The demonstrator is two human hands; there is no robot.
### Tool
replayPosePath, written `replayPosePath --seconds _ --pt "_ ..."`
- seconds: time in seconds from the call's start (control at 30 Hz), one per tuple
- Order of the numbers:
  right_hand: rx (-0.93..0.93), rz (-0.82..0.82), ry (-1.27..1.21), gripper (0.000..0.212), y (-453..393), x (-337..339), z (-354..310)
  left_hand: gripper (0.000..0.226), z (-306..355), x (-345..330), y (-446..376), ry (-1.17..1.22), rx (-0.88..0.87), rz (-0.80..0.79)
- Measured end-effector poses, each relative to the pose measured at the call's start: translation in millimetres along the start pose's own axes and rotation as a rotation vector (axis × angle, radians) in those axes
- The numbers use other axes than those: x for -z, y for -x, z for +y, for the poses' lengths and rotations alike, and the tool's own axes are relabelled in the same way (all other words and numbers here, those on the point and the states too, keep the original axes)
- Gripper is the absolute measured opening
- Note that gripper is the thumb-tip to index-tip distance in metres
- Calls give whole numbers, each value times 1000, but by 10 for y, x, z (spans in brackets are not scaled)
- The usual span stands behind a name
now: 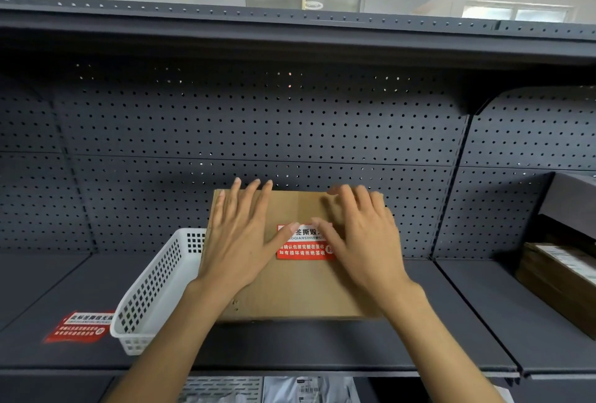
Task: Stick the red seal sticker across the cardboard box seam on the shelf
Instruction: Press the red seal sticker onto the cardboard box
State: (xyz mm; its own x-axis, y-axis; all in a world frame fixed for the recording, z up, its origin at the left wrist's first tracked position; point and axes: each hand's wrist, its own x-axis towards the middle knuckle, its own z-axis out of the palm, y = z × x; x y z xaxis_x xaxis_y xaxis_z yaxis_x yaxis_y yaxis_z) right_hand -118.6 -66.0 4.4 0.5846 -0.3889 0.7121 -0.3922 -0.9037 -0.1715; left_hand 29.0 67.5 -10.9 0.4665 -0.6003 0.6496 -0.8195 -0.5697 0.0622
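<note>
White perforated basket (154, 289) touches the cardboard box (300, 289) on its left; a spare red sticker sheet (79, 327) lies further left. Brown boxes (561, 277) sit well right. Dark shelf (451, 315), pegboard back (258, 119), white room above. Red seal sticker (304, 249) lies on the box top. Our left hand (238, 241) and right hand (364, 241) press flat, fingers spread, thumbs on the sticker, gripping nothing.

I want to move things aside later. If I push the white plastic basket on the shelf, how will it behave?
The white basket will probably slide easily: its walls are thin perforated plastic and nothing shows inside. It looks light, so it may skew instead of moving straight. It sits against the cardboard box, so pushing toward the box would likely jam.
</note>
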Motion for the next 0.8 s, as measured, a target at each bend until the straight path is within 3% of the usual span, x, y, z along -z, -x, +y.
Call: replayPosePath --seconds 0.2,0.4,0.6,0.8 --pt "-157 -31 -131 65 83 -373 -156 78 209 -20 31 152 63 -52" --pt "-177 -29 -98 60 29 -422 -134 70 334 -118 51 107 105 -19" --pt "-169 12 -40 44 46 -434 -64 61 197 -156 103 73 46 -32" --pt "-135 -13 -48 43 42 -327 40 55 88 -79 166 87 1 -47"
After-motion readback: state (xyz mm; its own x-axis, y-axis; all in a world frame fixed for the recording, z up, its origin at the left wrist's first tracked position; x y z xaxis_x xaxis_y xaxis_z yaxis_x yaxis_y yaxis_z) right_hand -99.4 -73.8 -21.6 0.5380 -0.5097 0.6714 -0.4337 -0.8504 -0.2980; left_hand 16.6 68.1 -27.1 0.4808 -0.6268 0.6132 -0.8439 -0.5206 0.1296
